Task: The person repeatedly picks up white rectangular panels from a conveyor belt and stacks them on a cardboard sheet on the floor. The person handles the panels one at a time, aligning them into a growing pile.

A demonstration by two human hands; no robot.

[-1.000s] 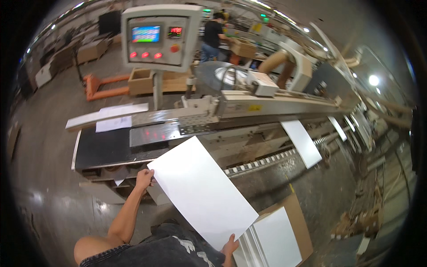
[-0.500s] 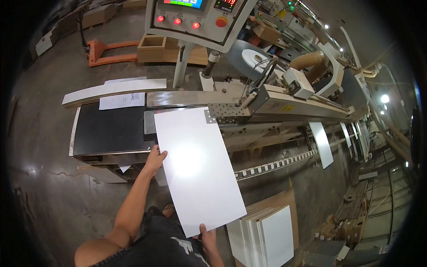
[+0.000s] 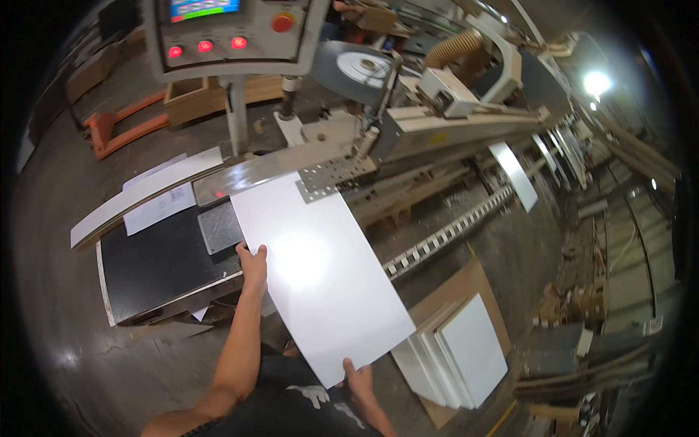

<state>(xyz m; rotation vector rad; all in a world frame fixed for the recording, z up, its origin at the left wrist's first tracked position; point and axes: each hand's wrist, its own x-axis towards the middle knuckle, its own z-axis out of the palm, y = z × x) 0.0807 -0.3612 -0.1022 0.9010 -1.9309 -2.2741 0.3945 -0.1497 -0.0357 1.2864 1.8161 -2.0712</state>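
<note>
A white rectangular panel (image 3: 328, 291) stretches from the long machine's (image 3: 466, 127) infeed toward my body, with glare on its middle. Its far edge lies along the metal guide (image 3: 262, 173), and the far right corner meets a perforated metal plate (image 3: 331, 178). My left hand (image 3: 253, 266) grips the panel's left edge beside the small grey metal plate (image 3: 220, 228), thumb on top and fingers partly hidden. At the near right corner, my right hand (image 3: 358, 379) holds the near edge with its thumb on top; the fingers underneath are hidden.
A control panel (image 3: 233, 62) with lit red buttons stands over the machine. On the black tabletop (image 3: 160, 269) lie paper sheets (image 3: 160, 210) and a long white strip (image 3: 145, 191). White panels (image 3: 470, 357) stand stacked at right near a chain conveyor (image 3: 451, 229). An orange pallet jack (image 3: 109, 131) is far left.
My view has turned, so the machine appears tilted and shifted left. Both hands keep their hold on the white panel, whose far edge stays at the guide.
</note>
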